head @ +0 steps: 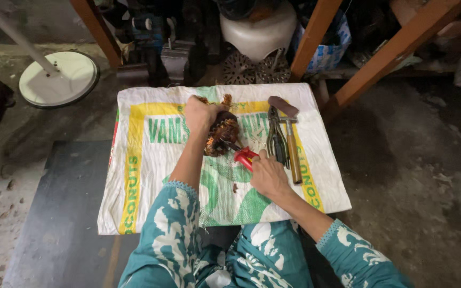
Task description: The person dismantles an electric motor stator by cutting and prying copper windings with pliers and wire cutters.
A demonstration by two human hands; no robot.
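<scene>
Right hand (267,175) grips red-handled tool (244,157); left hand (201,114) steadies copper-wound coil (221,134).

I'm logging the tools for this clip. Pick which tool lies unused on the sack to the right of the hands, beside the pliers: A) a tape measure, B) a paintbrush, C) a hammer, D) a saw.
C: a hammer with a wooden handle lies on the sack right beside the pliers, just beyond the right hand, which holds a red-handled tool.
</scene>
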